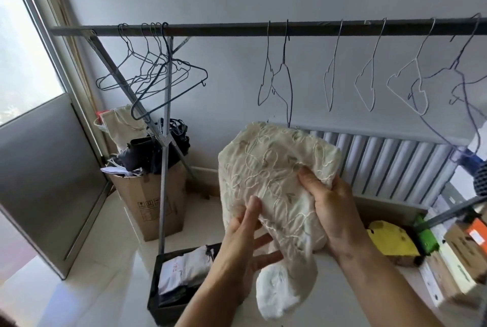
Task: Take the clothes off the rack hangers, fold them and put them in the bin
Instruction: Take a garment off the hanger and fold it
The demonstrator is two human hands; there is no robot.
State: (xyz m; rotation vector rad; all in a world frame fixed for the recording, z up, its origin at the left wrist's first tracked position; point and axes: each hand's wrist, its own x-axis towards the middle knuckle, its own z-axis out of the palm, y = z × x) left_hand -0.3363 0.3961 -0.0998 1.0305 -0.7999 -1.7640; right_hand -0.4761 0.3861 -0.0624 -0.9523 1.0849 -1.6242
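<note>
Two hands clamped on cream garment midair, left hand at lower edge, right hand at right edge

A window fills the left edge, with a grey panel below it. In the corner a tall cardboard box stands on the pale tiled floor, heaped with a dark bag and papers, and a cream cloth bag sits behind it. A white ribbed radiator lines the wall. Lower right lie a yellow item, a green box and stacked cartons.
</note>
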